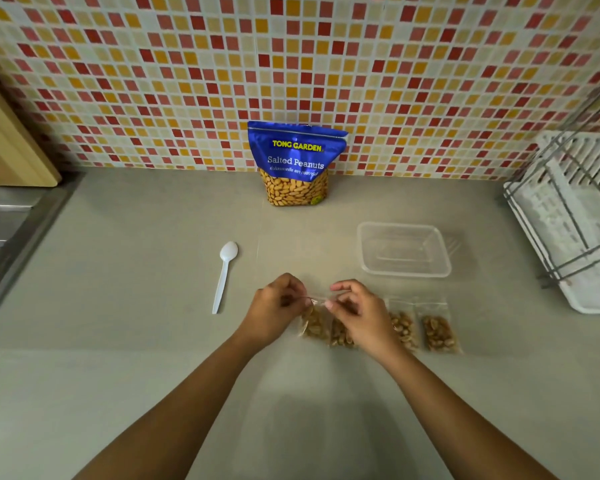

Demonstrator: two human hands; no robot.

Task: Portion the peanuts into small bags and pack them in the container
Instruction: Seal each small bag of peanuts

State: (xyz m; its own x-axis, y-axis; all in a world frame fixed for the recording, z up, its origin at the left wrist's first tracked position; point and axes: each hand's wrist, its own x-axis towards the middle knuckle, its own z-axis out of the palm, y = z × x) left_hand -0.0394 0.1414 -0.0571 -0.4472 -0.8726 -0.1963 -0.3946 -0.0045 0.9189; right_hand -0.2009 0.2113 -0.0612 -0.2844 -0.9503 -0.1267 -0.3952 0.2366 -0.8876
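A small clear bag of peanuts [314, 326] hangs just above the counter, its top strip pinched between my left hand [278, 308] and my right hand [355, 311]. Another filled bag [340, 336] lies partly under my right hand. Two more filled bags [404, 327] [438, 332] lie side by side to the right. The blue Salted Peanuts pouch [296, 161] stands upright against the tiled wall. An empty clear plastic container [404, 249] sits at the right, behind the bags. A white plastic spoon [224, 275] lies to the left.
A white dish rack [575, 216] with a wire frame stands at the right edge. A steel sink [4, 223] and a wooden board [11, 143] are at the left. The counter [136, 341] is grey.
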